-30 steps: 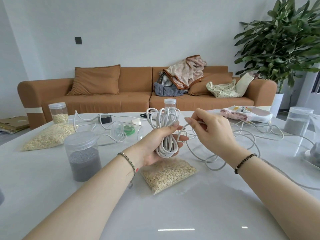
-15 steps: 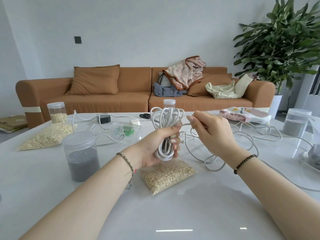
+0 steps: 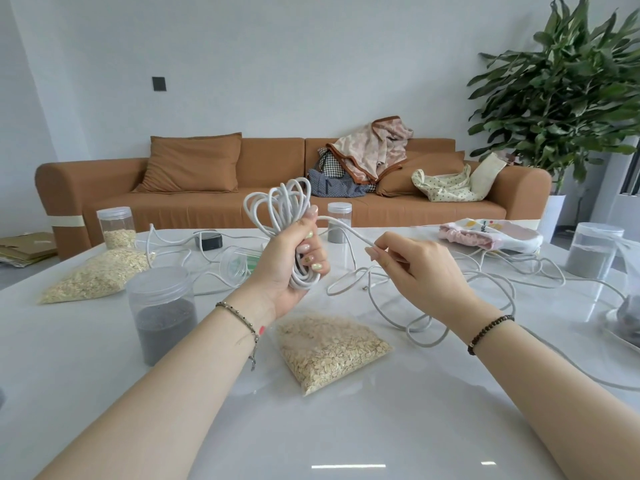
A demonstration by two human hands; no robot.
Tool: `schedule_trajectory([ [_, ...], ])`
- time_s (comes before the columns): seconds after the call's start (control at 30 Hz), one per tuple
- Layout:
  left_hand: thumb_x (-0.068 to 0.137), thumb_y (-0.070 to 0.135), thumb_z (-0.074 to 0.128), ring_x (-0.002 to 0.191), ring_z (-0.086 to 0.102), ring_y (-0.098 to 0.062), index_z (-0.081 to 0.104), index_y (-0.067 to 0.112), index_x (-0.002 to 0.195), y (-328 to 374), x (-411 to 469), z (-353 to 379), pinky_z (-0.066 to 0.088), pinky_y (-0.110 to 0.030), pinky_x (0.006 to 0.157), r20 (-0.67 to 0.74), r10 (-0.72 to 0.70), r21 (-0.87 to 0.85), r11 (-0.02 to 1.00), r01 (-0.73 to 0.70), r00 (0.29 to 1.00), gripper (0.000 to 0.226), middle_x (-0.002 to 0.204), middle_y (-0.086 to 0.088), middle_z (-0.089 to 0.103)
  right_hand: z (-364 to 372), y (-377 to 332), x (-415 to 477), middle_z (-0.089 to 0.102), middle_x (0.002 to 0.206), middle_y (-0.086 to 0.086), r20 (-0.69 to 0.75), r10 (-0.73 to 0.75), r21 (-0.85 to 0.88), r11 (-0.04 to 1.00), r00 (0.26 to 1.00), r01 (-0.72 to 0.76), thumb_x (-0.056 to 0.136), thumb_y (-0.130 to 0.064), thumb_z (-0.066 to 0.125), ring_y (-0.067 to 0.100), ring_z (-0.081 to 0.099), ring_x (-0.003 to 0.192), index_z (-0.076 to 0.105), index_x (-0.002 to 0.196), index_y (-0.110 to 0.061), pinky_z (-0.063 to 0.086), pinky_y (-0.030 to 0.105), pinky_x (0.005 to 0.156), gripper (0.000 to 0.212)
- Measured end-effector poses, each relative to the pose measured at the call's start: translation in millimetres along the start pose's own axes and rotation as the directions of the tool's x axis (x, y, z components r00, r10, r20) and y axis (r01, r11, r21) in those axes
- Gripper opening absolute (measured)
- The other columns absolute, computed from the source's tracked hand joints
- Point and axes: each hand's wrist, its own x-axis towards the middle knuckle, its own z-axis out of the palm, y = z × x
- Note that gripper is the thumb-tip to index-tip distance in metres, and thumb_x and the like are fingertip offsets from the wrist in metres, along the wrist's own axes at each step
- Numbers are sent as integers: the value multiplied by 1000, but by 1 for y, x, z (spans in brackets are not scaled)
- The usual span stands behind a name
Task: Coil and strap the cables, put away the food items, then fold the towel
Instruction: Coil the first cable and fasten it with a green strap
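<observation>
My left hand [image 3: 292, 268] grips a coil of white cable [image 3: 277, 209] upright above the table, its loops sticking out above and below my fist. From the coil a strand runs right to my right hand [image 3: 422, 271], which pinches it between thumb and fingers. The loose rest of the cable [image 3: 426, 327] lies in loops on the white table [image 3: 346, 427]. A clear bag of oats [image 3: 329, 348] lies just below my hands. A pink and white towel [image 3: 491, 233] lies crumpled at the back right.
A jar of dark grains [image 3: 161, 313] stands left of my left forearm. A second oat bag [image 3: 100, 275] and an oat jar [image 3: 116, 227] are at the far left. Grey-filled jars [image 3: 339, 221] [image 3: 592, 249], a black adapter [image 3: 207, 240] and more white cables [image 3: 519, 268] lie further back.
My left hand has lifted the coil higher and tilted it left. My right hand has moved right and away from the coil, drawing the strand out straight between the hands.
</observation>
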Motion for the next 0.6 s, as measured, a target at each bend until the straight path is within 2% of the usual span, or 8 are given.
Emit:
schedule_trajectory([
  [0.1, 101, 32, 56, 46, 23, -7, 39, 22, 64, 8, 1, -2, 26, -18, 43, -56, 75, -79, 994, -80, 996, 42, 54, 8, 25, 0, 1, 0, 40, 50, -7, 10, 14, 21, 1000, 1000, -15, 103, -40, 50, 15, 43, 53, 58, 84, -18, 35, 33, 49, 30],
  [0.23, 100, 33, 58, 46, 26, -7, 41, 22, 60, 17, 2, -6, 28, -18, 45, -108, 145, -178, 970, -163, 983, 45, 53, 7, 27, 0, -1, 0, 40, 51, -6, 32, 39, 51, 998, 999, -41, 100, -49, 42, 17, 41, 53, 59, 84, -16, 35, 34, 49, 40],
  [0.33, 101, 34, 56, 46, 27, -6, 41, 21, 61, 20, 4, -10, 28, -17, 45, -123, 163, -245, 951, -189, 979, 44, 52, 8, 27, 0, -1, 0, 38, 51, -4, 68, 65, 63, 996, 996, -69, 99, -51, 39, 20, 39, 53, 58, 83, -14, 39, 40, 50, 45],
  [0.4, 101, 35, 57, 47, 29, -5, 40, 21, 64, 20, 4, -11, 30, -15, 46, -120, 150, -265, 948, -177, 981, 43, 53, 8, 28, 0, 0, -1, 44, 55, -6, 105, 112, 86, 989, 988, -122, 98, -55, 35, 18, 39, 53, 60, 85, -15, 39, 40, 51, 48],
  [0.5, 100, 34, 58, 47, 30, -5, 42, 21, 62, 15, 4, -10, 33, -16, 45, -88, 97, -224, 968, -115, 991, 44, 54, 8, 29, -2, 2, -1, 48, 57, -6, 120, 167, 117, 976, 979, -181, 100, -52, 35, 17, 41, 52, 62, 101, -21, 39, 41, 53, 41],
  [0.6, 101, 34, 57, 46, 30, -6, 41, 20, 64, 9, 3, -5, 34, -17, 44, -68, 64, -122, 990, -72, 996, 43, 53, 8, 29, -6, -2, -1, 50, 60, 2, 64, 156, 179, 970, 986, -165, 104, -43, 34, 16, 44, 52, 51, 116, -29, 38, 41, 54, 26],
])
